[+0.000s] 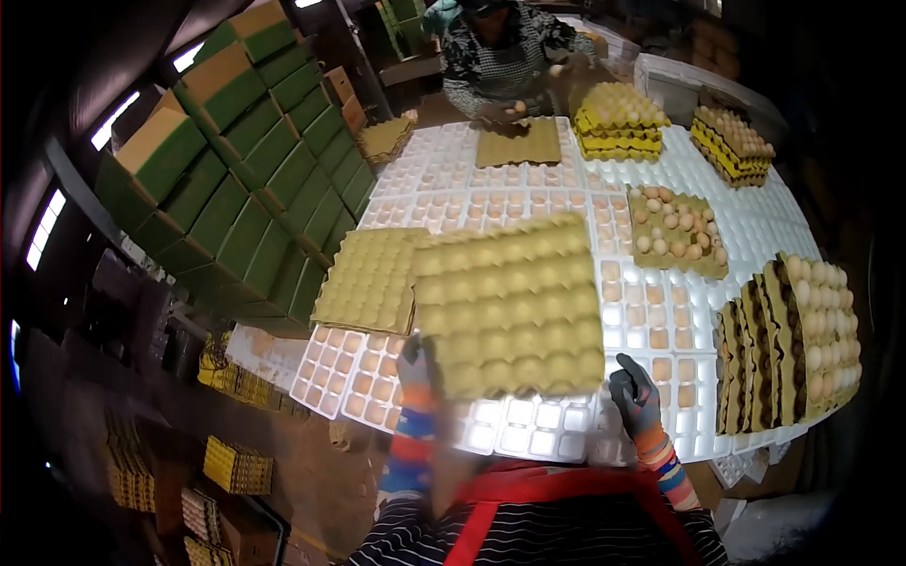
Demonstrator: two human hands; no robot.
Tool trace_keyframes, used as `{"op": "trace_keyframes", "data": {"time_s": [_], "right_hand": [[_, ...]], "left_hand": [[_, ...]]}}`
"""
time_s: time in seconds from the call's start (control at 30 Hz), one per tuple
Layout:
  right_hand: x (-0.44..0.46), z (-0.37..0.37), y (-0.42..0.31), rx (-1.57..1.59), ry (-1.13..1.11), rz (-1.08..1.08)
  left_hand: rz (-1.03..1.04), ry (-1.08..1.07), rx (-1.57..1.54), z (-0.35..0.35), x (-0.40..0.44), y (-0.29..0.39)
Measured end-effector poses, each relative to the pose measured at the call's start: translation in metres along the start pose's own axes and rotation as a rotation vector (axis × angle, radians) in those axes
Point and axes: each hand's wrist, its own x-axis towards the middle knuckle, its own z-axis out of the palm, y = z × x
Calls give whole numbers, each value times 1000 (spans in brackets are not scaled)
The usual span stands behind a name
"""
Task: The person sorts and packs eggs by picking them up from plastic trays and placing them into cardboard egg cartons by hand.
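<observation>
A yellowish-pulp egg tray (510, 307) is raised in front of me above the table, its bumpy side facing me. My left hand (416, 368), in a grey glove, grips its lower left edge, with part of the fingers hidden by the tray. My right hand (636, 394), gloved too, is just off the tray's lower right side with nothing visible in it and its fingers apart. Under and around the hands lie white plastic egg packs (656, 316), many holding eggs. Left of the raised tray rests a stack of pulp trays (366, 280).
Stacked egg-filled trays (826, 330) stand at the right edge. A partly filled tray (676, 226) and yellow tray stacks (618, 123) sit farther back. Across the table a person (510, 61) handles eggs. Green boxes (245, 160) are piled at left.
</observation>
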Motion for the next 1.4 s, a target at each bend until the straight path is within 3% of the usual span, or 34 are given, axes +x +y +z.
{"op": "trace_keyframes", "data": {"time_s": [0.07,0.13,0.17,0.23,0.27,0.33,0.4,0.47,0.5,0.53,0.57,0.6,0.67,0.73,0.77,0.8,0.83,0.87,0.93,1.0,1.03,1.07,1.13,1.23,1.27,1.33,1.4], "right_hand": [[14,33,-29,-17,-8,-15],[13,58,-42,-36,-41,-27],[10,67,-37,44,-45,51],[1,76,-20,-118,-69,4],[-4,80,-23,-216,-72,9],[-10,81,-20,-397,-67,-52],[-20,74,-21,-494,-27,-47],[-30,64,-22,-587,55,-200],[-38,53,-20,-583,99,-132],[-45,43,-22,-612,124,-170],[-53,28,-27,-676,127,-271],[-61,12,-32,-740,135,-373],[-81,-22,-78,-528,195,-152],[-95,-71,-118,-761,342,-343],[-107,-96,-145,-759,430,-246],[-113,-133,-159,-1061,495,-515],[-120,-160,-173,-813,654,-383],[-124,-197,-188,-1034,661,-429],[-127,-257,-207,-1237,595,-427],[-119,-305,-221,-1182,388,-144],[-113,-318,-227,-1249,283,-221],[-103,-326,-234,-1317,184,-306],[-83,-334,-239,-1443,-55,-303],[-69,-344,-223,-1507,-134,-426],[-68,-344,-224,-1508,-154,-427],[-66,-345,-225,-1509,-189,-425],[-66,-357,-217,-1184,-176,-481]], "left_hand": [[323,116,-116,-77,98,-75],[489,305,-218,-56,86,-6],[503,367,-231,-67,109,-18],[546,454,-204,-97,173,-56],[508,505,-371,-103,198,-72],[256,724,-72,-91,205,-65],[263,777,115,-92,213,-70],[277,598,68,-108,216,-71],[275,532,-202,-87,182,-39],[137,376,-426,-85,167,-29],[23,224,-408,-126,203,-60],[11,265,-275,-116,172,-33],[241,302,20,-98,169,-40],[486,295,234,-68,155,-48],[579,219,298,-43,145,-55],[644,103,331,-13,131,-61],[678,-60,322,21,112,-69],[688,-245,287,77,55,-36],[625,-531,181,170,-84,12],[1038,-770,181,243,-180,54],[1114,-865,203,272,-219,71],[1261,-900,202,301,-243,80],[1274,-850,348,347,-293,103],[1355,-835,613,381,-324,110],[1286,-869,706,385,-333,116],[1331,-887,632,392,-332,106],[1303,-909,663,393,-338,105]]}}
